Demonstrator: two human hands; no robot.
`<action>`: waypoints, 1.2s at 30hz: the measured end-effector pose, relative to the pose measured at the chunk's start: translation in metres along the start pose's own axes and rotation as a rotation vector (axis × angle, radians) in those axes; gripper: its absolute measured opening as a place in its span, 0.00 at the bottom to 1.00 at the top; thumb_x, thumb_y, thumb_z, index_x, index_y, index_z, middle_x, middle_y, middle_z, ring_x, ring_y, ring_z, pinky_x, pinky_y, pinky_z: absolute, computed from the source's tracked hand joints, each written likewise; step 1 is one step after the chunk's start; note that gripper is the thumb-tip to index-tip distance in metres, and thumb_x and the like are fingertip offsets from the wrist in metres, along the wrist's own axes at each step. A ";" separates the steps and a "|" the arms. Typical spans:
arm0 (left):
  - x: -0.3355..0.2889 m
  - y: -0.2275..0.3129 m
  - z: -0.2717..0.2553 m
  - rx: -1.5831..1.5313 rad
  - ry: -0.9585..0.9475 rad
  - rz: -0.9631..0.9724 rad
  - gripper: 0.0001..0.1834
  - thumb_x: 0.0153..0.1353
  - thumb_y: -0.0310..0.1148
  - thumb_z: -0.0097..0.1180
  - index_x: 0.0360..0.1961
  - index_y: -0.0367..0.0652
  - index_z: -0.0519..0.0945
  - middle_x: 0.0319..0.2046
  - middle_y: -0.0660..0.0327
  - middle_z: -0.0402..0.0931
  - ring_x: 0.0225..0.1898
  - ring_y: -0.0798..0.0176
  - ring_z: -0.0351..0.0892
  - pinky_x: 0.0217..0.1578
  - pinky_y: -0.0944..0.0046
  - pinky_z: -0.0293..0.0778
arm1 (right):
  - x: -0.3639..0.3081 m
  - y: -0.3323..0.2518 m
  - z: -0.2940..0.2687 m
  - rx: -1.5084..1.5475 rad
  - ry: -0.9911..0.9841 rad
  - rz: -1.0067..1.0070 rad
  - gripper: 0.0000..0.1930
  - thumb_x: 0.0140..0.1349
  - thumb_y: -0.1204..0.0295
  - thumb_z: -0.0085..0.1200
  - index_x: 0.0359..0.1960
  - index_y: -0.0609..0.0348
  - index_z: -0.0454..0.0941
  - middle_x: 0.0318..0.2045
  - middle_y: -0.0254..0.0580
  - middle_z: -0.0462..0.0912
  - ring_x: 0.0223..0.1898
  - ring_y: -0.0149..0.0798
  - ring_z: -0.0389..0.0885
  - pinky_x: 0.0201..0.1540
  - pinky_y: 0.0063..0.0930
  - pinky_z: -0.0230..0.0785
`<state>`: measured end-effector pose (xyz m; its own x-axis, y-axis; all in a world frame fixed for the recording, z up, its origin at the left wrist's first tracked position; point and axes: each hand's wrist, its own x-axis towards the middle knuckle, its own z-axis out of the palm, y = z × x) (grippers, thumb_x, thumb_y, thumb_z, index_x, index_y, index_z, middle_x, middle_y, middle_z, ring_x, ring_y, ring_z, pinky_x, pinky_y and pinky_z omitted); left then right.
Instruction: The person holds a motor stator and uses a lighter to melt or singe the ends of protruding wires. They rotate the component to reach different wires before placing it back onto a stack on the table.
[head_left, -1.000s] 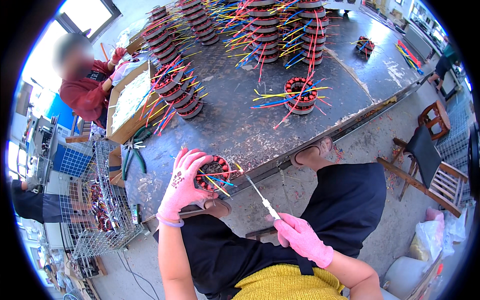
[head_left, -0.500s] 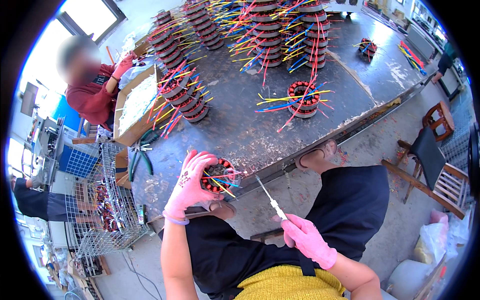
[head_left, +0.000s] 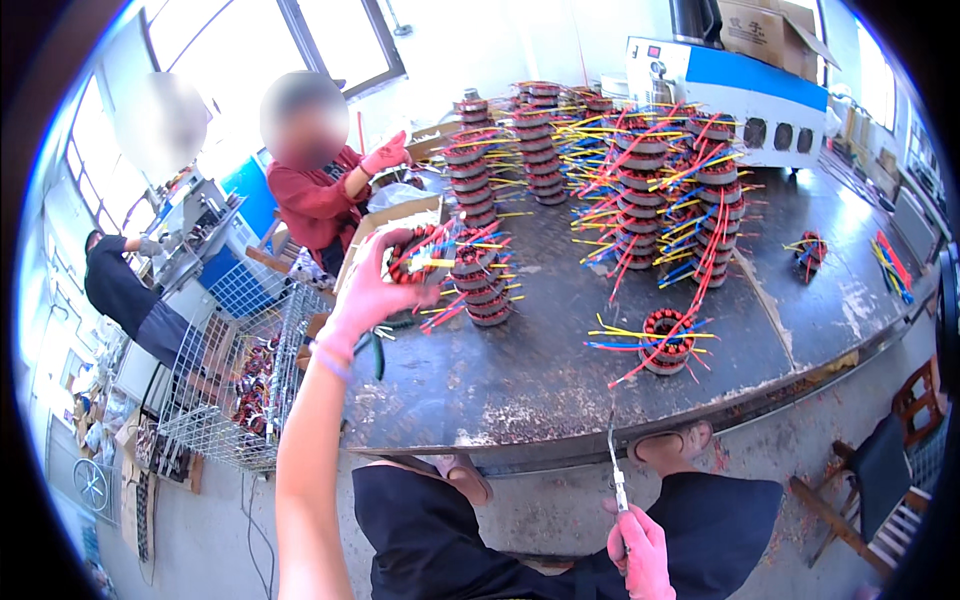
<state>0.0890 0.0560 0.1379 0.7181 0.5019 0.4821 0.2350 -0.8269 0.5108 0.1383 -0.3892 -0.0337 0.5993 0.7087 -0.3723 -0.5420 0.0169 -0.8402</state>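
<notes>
Blue-topped machine [head_left: 745,88], 3 vents [head_left: 783,137]; wooden chair [head_left: 885,480].

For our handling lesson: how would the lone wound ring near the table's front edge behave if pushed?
The wound ring probably slides rather than tips, sitting low and flat. Its metallic-looking body suggests weight for its size. Its thin, splayed wires would likely bend.

1. Left hand [head_left: 370,292], pink-gloved, is held high over the left edge of the tabletop [head_left: 540,350], fingers and thumb bent into a C-shaped grip
2. Left forearm [head_left: 308,460], bare, slants steeply up to a nearly straight wrist [head_left: 335,355]
3. Right hand [head_left: 642,552], also pink-gloved, is low, short of the tabletop's near edge, curled in a grip
4. Both are well apart, the left farther forward
</notes>
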 end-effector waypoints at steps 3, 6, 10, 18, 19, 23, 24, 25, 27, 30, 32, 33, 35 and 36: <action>0.036 -0.024 0.001 0.040 0.016 -0.053 0.46 0.38 0.37 0.80 0.60 0.33 0.73 0.56 0.51 0.76 0.58 0.58 0.76 0.62 0.60 0.69 | -0.003 -0.010 0.014 -0.013 0.033 -0.019 0.16 0.76 0.61 0.47 0.27 0.50 0.70 0.17 0.23 0.64 0.16 0.20 0.56 0.19 0.19 0.45; 0.059 -0.015 0.013 -0.082 -0.078 -0.102 0.48 0.35 0.36 0.81 0.59 0.30 0.73 0.50 0.51 0.81 0.52 0.57 0.82 0.58 0.59 0.74 | -0.005 -0.010 0.007 -0.023 0.028 -0.050 0.17 0.76 0.61 0.46 0.26 0.51 0.70 0.16 0.23 0.64 0.16 0.20 0.56 0.19 0.19 0.44; 0.077 -0.045 0.037 -0.054 -0.104 -0.059 0.43 0.39 0.40 0.80 0.57 0.33 0.77 0.51 0.52 0.81 0.52 0.59 0.81 0.58 0.60 0.73 | -0.002 -0.009 -0.001 -0.009 0.044 -0.069 0.18 0.77 0.60 0.46 0.26 0.51 0.69 0.16 0.23 0.64 0.15 0.20 0.56 0.18 0.19 0.44; 0.062 -0.018 0.051 -0.015 -0.160 -0.087 0.39 0.43 0.39 0.78 0.56 0.34 0.78 0.52 0.52 0.82 0.56 0.59 0.79 0.59 0.61 0.71 | 0.001 -0.010 0.001 -0.026 0.069 -0.060 0.19 0.77 0.60 0.45 0.25 0.51 0.69 0.15 0.23 0.64 0.14 0.20 0.56 0.17 0.18 0.44; 0.060 -0.020 0.049 -0.024 -0.162 -0.061 0.39 0.44 0.40 0.78 0.57 0.34 0.78 0.52 0.52 0.82 0.56 0.58 0.79 0.59 0.60 0.71 | 0.000 -0.010 0.003 -0.027 0.063 -0.057 0.19 0.77 0.59 0.45 0.25 0.51 0.69 0.15 0.23 0.64 0.14 0.20 0.56 0.17 0.18 0.44; 0.058 -0.032 0.035 -0.028 -0.214 -0.056 0.42 0.48 0.41 0.75 0.64 0.39 0.74 0.61 0.52 0.75 0.63 0.55 0.73 0.65 0.59 0.66 | -0.001 -0.012 0.007 -0.023 0.041 -0.063 0.19 0.77 0.60 0.46 0.25 0.51 0.69 0.15 0.23 0.64 0.15 0.20 0.56 0.18 0.19 0.44; 0.057 -0.032 0.029 -0.010 -0.229 -0.071 0.42 0.49 0.41 0.75 0.65 0.40 0.73 0.62 0.52 0.74 0.65 0.55 0.72 0.66 0.59 0.65 | -0.002 -0.012 0.008 -0.016 0.041 -0.069 0.18 0.77 0.60 0.46 0.25 0.51 0.69 0.16 0.23 0.64 0.15 0.20 0.56 0.18 0.19 0.44; 0.058 -0.040 0.024 0.033 -0.186 -0.077 0.42 0.50 0.41 0.74 0.67 0.40 0.72 0.64 0.52 0.72 0.66 0.55 0.70 0.67 0.59 0.63 | -0.002 -0.013 0.009 -0.007 0.040 -0.075 0.18 0.77 0.60 0.46 0.25 0.51 0.69 0.16 0.23 0.64 0.15 0.20 0.56 0.18 0.19 0.44; 0.053 -0.049 0.020 0.044 -0.046 -0.007 0.39 0.54 0.43 0.72 0.66 0.42 0.72 0.62 0.50 0.74 0.66 0.52 0.69 0.67 0.56 0.63 | -0.005 -0.015 0.009 0.029 0.034 -0.093 0.17 0.76 0.60 0.47 0.26 0.50 0.70 0.16 0.23 0.64 0.16 0.20 0.56 0.19 0.20 0.44; 0.028 -0.023 0.049 -0.093 0.253 0.140 0.30 0.57 0.34 0.70 0.60 0.41 0.76 0.58 0.54 0.77 0.62 0.57 0.74 0.64 0.58 0.68 | -0.012 -0.021 -0.002 0.055 0.066 -0.074 0.12 0.76 0.61 0.47 0.38 0.56 0.71 0.18 0.25 0.67 0.16 0.19 0.58 0.19 0.18 0.46; 0.001 0.022 0.089 -0.226 0.115 0.152 0.28 0.56 0.33 0.71 0.58 0.41 0.77 0.56 0.56 0.78 0.59 0.58 0.76 0.62 0.58 0.70 | -0.018 -0.025 -0.017 0.066 0.064 -0.034 0.22 0.77 0.60 0.46 0.62 0.66 0.73 0.18 0.26 0.70 0.17 0.19 0.60 0.20 0.17 0.48; -0.009 0.041 0.106 -0.251 -0.017 0.300 0.29 0.54 0.34 0.74 0.57 0.41 0.78 0.54 0.55 0.79 0.59 0.56 0.76 0.60 0.57 0.72 | -0.020 -0.028 -0.018 0.054 0.069 -0.024 0.22 0.77 0.60 0.46 0.62 0.66 0.72 0.18 0.26 0.70 0.17 0.18 0.59 0.20 0.16 0.48; -0.027 0.079 0.147 -0.123 -0.222 0.369 0.35 0.51 0.47 0.76 0.57 0.42 0.77 0.58 0.52 0.76 0.63 0.50 0.73 0.65 0.55 0.67 | -0.021 -0.034 -0.017 0.030 0.109 -0.040 0.23 0.76 0.60 0.45 0.60 0.69 0.74 0.17 0.27 0.69 0.15 0.19 0.59 0.18 0.16 0.47; -0.030 0.095 0.170 -0.123 -0.320 0.355 0.39 0.50 0.52 0.75 0.59 0.41 0.76 0.62 0.51 0.73 0.66 0.49 0.70 0.68 0.54 0.64 | -0.023 -0.036 -0.018 0.015 0.131 -0.051 0.23 0.76 0.60 0.44 0.59 0.70 0.74 0.16 0.27 0.69 0.14 0.20 0.59 0.17 0.16 0.46</action>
<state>0.2012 -0.0805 0.0513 0.9097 0.0753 0.4084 -0.1259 -0.8872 0.4439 0.1548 -0.4185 -0.0020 0.6975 0.6089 -0.3778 -0.5168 0.0622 -0.8539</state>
